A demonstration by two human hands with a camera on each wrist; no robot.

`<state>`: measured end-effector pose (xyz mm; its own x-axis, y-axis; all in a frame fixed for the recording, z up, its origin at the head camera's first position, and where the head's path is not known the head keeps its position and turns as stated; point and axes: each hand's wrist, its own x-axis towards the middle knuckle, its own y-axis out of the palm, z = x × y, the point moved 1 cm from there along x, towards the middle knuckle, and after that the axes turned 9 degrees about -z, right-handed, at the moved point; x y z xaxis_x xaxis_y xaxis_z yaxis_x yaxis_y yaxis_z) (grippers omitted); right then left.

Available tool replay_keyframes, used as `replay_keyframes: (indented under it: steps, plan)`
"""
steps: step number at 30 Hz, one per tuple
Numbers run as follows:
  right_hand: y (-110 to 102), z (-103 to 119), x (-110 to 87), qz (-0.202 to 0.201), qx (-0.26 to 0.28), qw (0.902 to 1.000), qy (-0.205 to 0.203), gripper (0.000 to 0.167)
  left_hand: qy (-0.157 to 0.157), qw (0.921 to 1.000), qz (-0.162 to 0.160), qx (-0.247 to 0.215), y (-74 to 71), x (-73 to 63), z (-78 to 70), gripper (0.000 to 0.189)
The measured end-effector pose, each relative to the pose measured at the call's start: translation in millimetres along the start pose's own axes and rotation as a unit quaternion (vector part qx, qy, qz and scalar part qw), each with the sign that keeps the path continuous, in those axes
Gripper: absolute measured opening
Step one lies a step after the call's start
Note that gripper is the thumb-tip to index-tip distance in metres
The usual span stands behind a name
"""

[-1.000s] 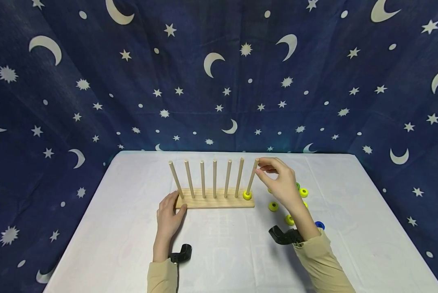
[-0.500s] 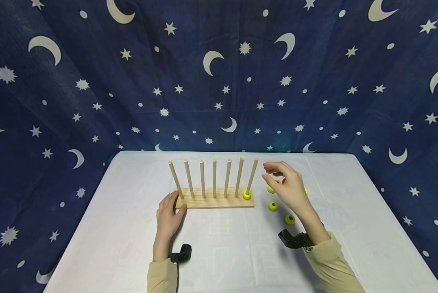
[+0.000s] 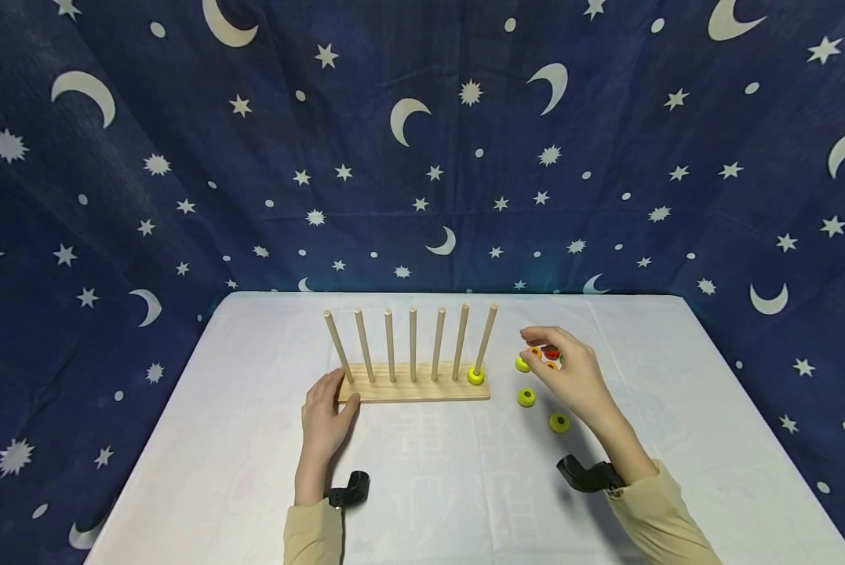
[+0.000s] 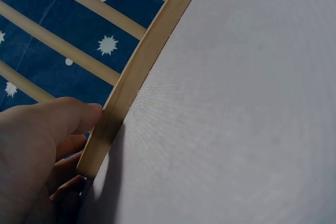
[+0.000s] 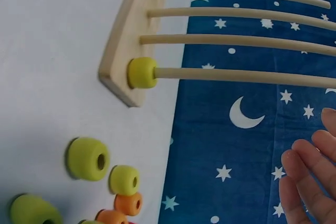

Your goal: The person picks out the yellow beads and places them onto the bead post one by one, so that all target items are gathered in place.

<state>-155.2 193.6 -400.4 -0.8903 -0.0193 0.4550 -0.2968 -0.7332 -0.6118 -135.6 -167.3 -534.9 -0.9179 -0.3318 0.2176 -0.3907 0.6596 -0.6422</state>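
A wooden peg rack (image 3: 415, 391) with several upright pegs stands on the table. One yellow bead (image 3: 475, 377) sits at the bottom of its rightmost peg, seen also in the right wrist view. My left hand (image 3: 326, 416) grips the rack's left end, thumb on the front edge of the base and fingers behind. To the right of the rack, my right hand (image 3: 570, 375) hovers over loose beads with fingers bent loosely and nothing held. Close to it lie a yellow bead (image 3: 526, 398), an orange bead (image 5: 128, 203) and a red bead (image 3: 551, 355). The hand hides part of the group.
Another yellow bead (image 3: 559, 423) lies nearer the front on the white tabletop (image 3: 422, 486). A dark blue cloth (image 3: 366, 141) with moons and stars hangs behind the table.
My right hand has left the top of the rightmost peg and moved right and down, over the loose beads. The left hand and the rack have stayed in place.
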Motion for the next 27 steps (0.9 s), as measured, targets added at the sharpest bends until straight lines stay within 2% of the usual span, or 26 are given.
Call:
replay_keyframes:
  steps: [20, 27]
  plan:
    - [-5.9, -35.4, -24.9, 0.007, -0.035, 0.9991, -0.024, 0.030, -0.002, 1.0000, -0.002, -0.001, 0.9, 0.8, 0.7, 0.055]
    - [-5.3, -45.3, -33.4, 0.020, -0.039, 0.9990, -0.014, 0.029, 0.000, 1.0000, -0.006, -0.002, 1.0, 0.5, -0.2, 0.056]
